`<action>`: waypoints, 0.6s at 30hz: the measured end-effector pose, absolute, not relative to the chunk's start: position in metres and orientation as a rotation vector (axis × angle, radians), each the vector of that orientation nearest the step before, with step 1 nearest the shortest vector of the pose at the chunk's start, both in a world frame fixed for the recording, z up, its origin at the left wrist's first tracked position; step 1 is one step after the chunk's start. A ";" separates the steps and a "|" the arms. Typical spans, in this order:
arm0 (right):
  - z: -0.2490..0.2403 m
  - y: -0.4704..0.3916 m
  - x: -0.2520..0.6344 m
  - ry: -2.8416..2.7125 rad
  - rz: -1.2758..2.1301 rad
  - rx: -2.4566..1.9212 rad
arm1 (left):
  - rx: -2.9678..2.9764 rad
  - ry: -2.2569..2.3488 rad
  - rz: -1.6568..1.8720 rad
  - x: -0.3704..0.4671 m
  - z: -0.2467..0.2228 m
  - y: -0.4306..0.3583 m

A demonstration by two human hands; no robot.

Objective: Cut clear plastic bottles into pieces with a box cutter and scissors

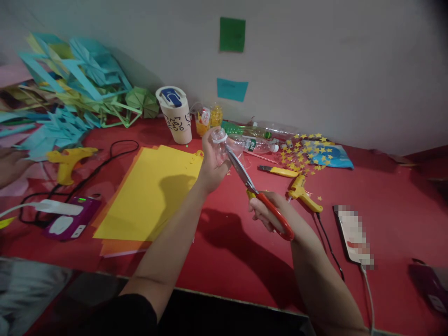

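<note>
My left hand (pixel 213 168) is closed around a clear plastic bottle piece (pixel 220 138), its neck tilted up toward the wall. In my right hand (pixel 268 210) is a pair of scissors (pixel 243 172) with red and yellow handles. The blades reach up and left to the bottle piece and touch or overlap its side. Whether plastic lies between the blades is too small to tell. Yellow sheets of paper (pixel 150 191) lie to the left of my left forearm. A yellow utility knife (pixel 278 171) rests beyond my right hand.
Plastic bottles (pixel 255 144) lie behind my hands, beside a white tumbler (pixel 177 116). Yellow paper stars (pixel 304 154), a glue gun (pixel 303 193) and a phone (pixel 353 235) are on the right. Another glue gun (pixel 68 163), a purple power strip (pixel 72 219) and another person's hand (pixel 14 165) are left.
</note>
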State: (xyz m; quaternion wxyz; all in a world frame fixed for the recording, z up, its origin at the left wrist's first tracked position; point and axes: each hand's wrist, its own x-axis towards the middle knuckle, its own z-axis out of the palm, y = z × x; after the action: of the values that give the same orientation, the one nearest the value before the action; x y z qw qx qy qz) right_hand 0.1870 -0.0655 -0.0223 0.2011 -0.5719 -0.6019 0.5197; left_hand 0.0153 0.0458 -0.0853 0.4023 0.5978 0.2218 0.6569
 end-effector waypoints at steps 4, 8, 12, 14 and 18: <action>-0.020 -0.065 0.187 -1.719 1.439 -1.587 | 1.537 0.641 1.713 0.012 -0.084 0.048; -0.016 -0.063 0.188 -1.843 1.458 -1.538 | 1.443 0.707 1.807 -0.004 -0.082 0.056; -0.015 -0.063 0.188 -1.859 1.384 -1.565 | 1.304 0.634 1.823 -0.023 -0.079 0.060; -0.016 -0.063 0.189 -1.822 1.336 -1.632 | 1.287 0.579 1.751 -0.027 -0.077 0.059; -0.017 -0.062 0.194 -1.831 1.289 -1.692 | 1.233 0.506 1.615 -0.025 -0.072 0.053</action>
State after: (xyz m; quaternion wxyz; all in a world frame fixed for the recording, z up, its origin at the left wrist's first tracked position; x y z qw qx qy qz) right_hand 0.1937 -0.0619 -0.0173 0.1668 -0.5944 -0.6432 0.4529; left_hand -0.0249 0.0527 -0.0718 0.5003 0.5100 0.2093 0.6677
